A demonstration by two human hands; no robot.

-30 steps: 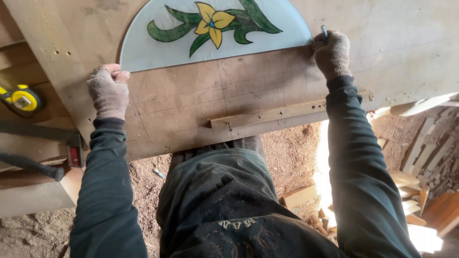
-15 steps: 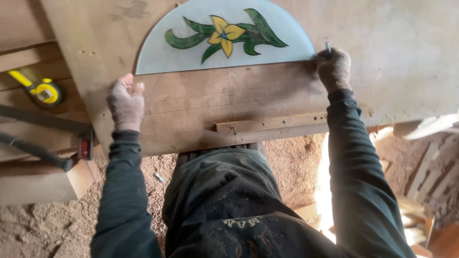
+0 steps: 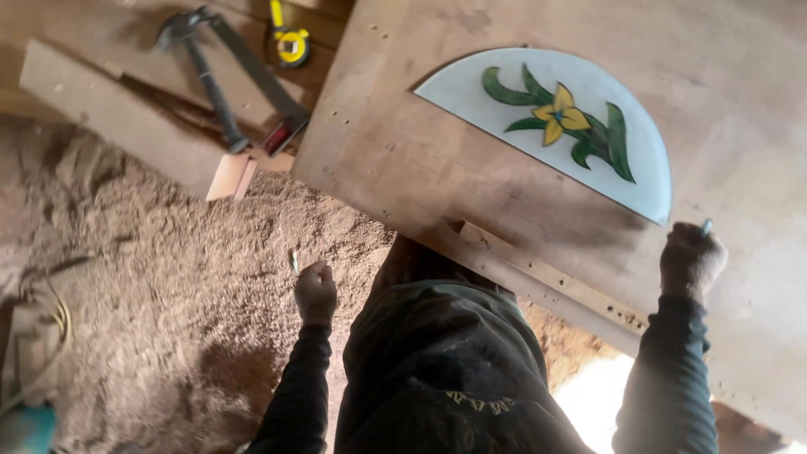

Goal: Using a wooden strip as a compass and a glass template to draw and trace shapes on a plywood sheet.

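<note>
Plywood sheet, large and pale, lies flat as the worktop, tilted across the view. On it: half-round glass panel, frosted, yellow flower and green leaves inlaid, straight edge toward the person. Wooden strip along the sheet's near edge. Sawdust floor below; hammer and yellow tape measure on boards at far left.

Right hand, fingers closed around a pencil, tip at the panel's right corner. Left hand off the sheet, fingers loosely curled, seemingly holding nothing.

Step looks like marking the panel's outline; continuing needs the glass steadied.
</note>
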